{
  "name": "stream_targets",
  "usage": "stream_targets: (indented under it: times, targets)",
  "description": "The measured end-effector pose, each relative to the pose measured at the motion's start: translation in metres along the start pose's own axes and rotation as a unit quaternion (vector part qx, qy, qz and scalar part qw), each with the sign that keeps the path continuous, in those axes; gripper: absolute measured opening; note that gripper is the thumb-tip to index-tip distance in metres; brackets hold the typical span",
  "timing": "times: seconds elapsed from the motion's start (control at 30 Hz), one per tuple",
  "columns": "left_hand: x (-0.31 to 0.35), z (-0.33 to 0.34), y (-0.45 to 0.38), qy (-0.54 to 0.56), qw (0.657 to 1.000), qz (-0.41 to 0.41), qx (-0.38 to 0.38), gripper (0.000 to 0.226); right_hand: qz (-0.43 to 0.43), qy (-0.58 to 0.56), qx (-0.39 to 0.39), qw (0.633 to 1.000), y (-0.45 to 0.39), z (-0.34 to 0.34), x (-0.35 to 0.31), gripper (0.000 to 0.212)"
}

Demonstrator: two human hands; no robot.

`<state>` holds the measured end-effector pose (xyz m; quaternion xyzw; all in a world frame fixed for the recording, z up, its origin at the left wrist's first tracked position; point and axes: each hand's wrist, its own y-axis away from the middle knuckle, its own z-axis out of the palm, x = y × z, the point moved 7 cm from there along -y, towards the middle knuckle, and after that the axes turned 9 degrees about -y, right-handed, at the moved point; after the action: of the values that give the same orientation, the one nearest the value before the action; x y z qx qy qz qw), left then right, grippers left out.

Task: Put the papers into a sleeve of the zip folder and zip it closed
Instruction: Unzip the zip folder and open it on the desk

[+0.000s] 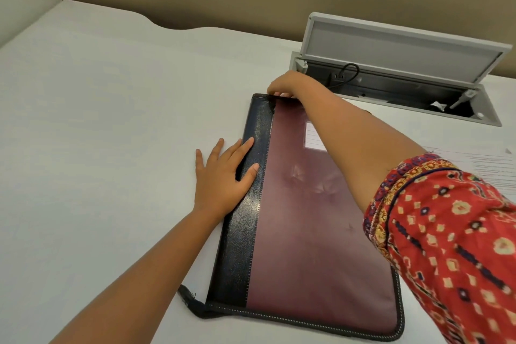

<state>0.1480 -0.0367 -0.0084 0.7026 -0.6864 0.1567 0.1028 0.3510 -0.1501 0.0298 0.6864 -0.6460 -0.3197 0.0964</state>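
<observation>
We see the zip folder [307, 218] lying flat and closed on the white desk [97, 120], its maroon cover up and its black spine strip along the left side. Our left hand [223, 176] rests flat with straight, spread fingers, the palm on the desk and the fingertips and thumb lying over the spine strip, pressing it down. Our right hand [284, 84] reaches across to the far left corner of the folder, fingers curled down over the top edge there; they seem to pinch something at the zip line, but we cannot tell what, since the fingertips are hidden. A white label [314, 135] shows on the cover beside the right forearm. The black zip tail [192, 303] sticks out at the near left corner. Beyond the folder, a cable hatch [405, 64] in the desk stands open with a black cable [349, 72] inside. The papers are not visible.
</observation>
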Motion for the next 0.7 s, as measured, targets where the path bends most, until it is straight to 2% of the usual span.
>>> stream_targets:
  times: [0.23,0.5,0.57,0.7]
  targets:
    - [-0.001,-0.002,0.000,0.009,1.000,-0.003,0.010,0.057,0.031,-0.053,-0.008,0.998,-0.006,-0.002,0.015,0.029]
    - [-0.001,0.003,-0.002,-0.017,1.000,-0.008,0.003,0.055,0.055,-0.062,0.062,0.995,-0.001,-0.017,0.057,0.024]
    - [-0.001,0.002,-0.002,-0.019,1.000,-0.008,0.005,0.055,0.061,-0.078,0.078,0.992,0.004,-0.022,0.072,0.029]
    - [0.000,0.003,-0.001,-0.021,1.000,-0.008,0.005,0.054,0.065,-0.040,0.098,0.992,0.006,-0.026,0.094,0.032]
